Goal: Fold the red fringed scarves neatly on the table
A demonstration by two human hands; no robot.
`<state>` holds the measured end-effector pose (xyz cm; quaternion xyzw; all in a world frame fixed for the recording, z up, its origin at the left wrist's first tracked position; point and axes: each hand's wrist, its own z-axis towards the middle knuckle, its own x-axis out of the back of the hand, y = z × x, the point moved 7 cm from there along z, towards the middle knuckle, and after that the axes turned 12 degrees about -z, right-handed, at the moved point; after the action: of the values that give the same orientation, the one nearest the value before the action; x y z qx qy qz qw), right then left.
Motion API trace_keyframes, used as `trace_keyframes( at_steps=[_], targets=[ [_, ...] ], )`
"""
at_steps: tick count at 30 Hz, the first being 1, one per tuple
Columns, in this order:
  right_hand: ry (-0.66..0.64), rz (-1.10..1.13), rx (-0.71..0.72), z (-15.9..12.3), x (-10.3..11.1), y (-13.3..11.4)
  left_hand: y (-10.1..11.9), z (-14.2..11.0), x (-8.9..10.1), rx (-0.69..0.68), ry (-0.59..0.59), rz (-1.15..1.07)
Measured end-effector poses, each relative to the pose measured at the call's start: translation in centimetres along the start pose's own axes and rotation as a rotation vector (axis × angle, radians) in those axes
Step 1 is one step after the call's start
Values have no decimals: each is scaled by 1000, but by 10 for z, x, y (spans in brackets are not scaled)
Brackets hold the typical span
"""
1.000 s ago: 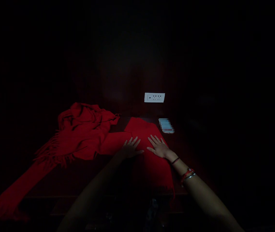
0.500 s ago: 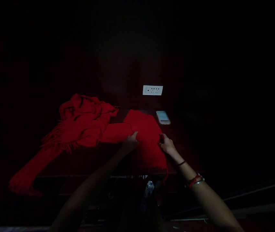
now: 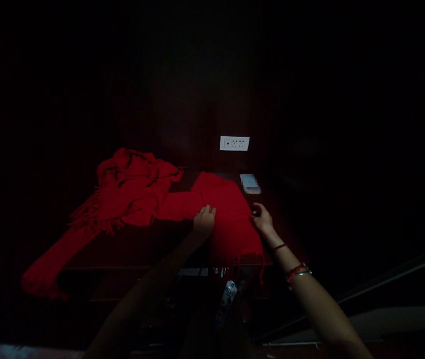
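A red fringed scarf (image 3: 230,194) lies partly spread on the dark table in front of me, its fringe hanging at the near edge. My left hand (image 3: 205,219) is at the scarf's left side, fingers curled down onto the cloth. At the opposite edge, my right hand (image 3: 262,218) pinches the cloth between thumb and fingers. A crease runs across the scarf between both hands. To the left, more red fringed cloth (image 3: 141,184) lies bunched up and joins the flatter part. One fringed length (image 3: 53,259) of it trails over the table's front left.
A white socket panel (image 3: 234,143) is on the dark wall behind. Beyond my right hand lies a pale, blurred-out flat object (image 3: 250,183). Below the table edge (image 3: 122,268) shows a white and blue patterned item (image 3: 227,299). The surroundings are very dark.
My left hand has turned so its fingers now lie over the scarf. My right hand has shifted slightly, and the near fringed end has moved a little to the right. A crease now shows between the hands.
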<state>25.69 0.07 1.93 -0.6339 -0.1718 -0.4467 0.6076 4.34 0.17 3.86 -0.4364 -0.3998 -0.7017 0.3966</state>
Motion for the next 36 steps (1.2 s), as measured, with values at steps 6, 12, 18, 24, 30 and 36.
trace_keyframes(
  at_steps=[6, 12, 18, 24, 30, 36],
  targets=[
    [-91, -232, 141, 7, 2, -12, -7, -2, -6, -195, 9, -13],
    [-155, -252, 145, 12, -4, -17, -2, -10, -22, -467, -122, -82],
    [-277, -401, 186, 19, 1, -19, -11, -10, -24, -474, -206, -123],
    [-101, -559, 618, 10, -10, -69, 8, 21, -10, -442, -15, -120],
    [-387, -781, 561, 4, -48, -34, -21, 30, -41, -320, -160, -98],
    [-466, -864, 460, 10, -30, -39, -27, 26, -38, -257, -248, -136]
  ],
)
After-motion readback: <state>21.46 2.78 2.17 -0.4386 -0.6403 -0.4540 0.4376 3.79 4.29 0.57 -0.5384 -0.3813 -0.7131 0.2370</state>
